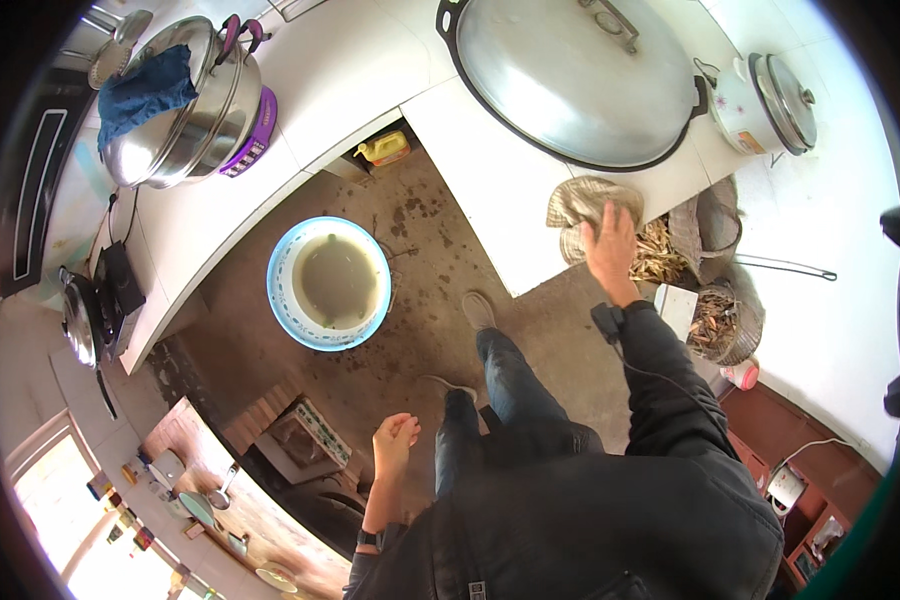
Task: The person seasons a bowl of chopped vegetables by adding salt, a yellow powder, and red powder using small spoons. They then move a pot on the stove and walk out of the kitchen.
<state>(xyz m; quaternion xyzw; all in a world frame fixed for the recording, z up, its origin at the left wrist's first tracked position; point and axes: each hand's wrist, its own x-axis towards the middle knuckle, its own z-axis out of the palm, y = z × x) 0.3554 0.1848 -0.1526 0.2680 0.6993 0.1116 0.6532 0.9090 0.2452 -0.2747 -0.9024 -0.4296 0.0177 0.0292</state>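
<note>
My right hand is on a striped, beige-grey cloth at the corner of the white tiled counter. Its thumb and fingers press into the folds, and the cloth bunches ahead of them. My left hand hangs in the air over the floor, away from any object. Its fingers are curled loosely together with nothing seen in them. Close to the right hand, dry plant pieces spill beside a cloth bag.
A large lidded wok sits in the counter. Beyond it stands a white cooker. On the floor is a blue-rimmed basin of cloudy water. A steel steamer stands at left, a wooden board lower left.
</note>
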